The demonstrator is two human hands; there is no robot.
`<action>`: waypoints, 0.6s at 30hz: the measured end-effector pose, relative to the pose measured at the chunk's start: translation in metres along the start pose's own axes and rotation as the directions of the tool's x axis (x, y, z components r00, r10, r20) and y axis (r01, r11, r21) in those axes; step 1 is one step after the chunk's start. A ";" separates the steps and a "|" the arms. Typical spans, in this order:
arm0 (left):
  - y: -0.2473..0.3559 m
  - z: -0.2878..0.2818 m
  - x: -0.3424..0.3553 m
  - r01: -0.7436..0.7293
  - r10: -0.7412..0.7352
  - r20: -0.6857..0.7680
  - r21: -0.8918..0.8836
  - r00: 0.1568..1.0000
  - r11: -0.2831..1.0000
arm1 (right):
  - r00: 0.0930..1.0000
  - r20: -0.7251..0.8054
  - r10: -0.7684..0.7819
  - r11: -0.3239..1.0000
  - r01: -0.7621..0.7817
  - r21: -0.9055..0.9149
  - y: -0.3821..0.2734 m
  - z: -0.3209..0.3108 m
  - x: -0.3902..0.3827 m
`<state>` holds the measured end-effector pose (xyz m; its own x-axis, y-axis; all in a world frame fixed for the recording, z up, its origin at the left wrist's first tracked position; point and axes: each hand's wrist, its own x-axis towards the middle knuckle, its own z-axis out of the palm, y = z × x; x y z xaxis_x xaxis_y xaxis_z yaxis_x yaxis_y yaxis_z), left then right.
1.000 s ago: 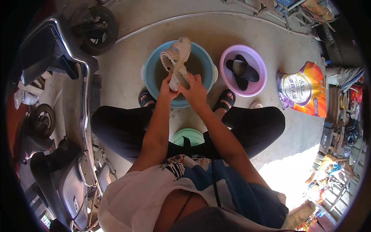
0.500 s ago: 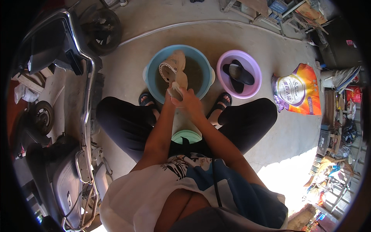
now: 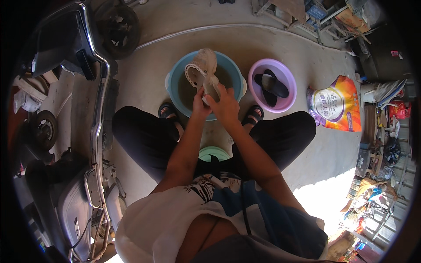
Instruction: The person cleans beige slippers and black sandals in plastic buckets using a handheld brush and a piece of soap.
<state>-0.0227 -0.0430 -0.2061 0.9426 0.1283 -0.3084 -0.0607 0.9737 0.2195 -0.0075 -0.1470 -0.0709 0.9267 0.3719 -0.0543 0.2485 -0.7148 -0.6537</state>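
Observation:
A beige clog with holes and a heel strap is tilted over the blue basin, its toe pointing away from me. My left hand grips the heel end from the left. On the other side my right hand closes round the heel end, with its thumb toward the left hand. Dark, murky water lies in the basin below the clog. Whether anything else is between my fingers is hidden.
To the right, a purple basin holds a pair of black slippers. Beyond it lies an orange and purple bag. A scooter with chrome bars flanks my left side. Under me is a green stool or bucket. A pale hose crosses the floor.
The clog has moved slightly away from me and to the right. My right hand has shifted along its right side, fingers now further forward; my left hand keeps its hold.

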 end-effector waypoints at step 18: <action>-0.018 -0.028 0.007 0.053 -0.085 -0.264 -0.125 0.961 0.991 | 0.997 0.082 0.000 0.999 0.002 -0.032 0.035 0.019 -0.018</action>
<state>-0.0243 -0.0541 -0.2386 0.8240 0.0904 -0.5593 -0.0515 0.9950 0.0850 -0.0208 -0.1675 -0.1070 0.9005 0.4191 -0.1160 0.2596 -0.7322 -0.6297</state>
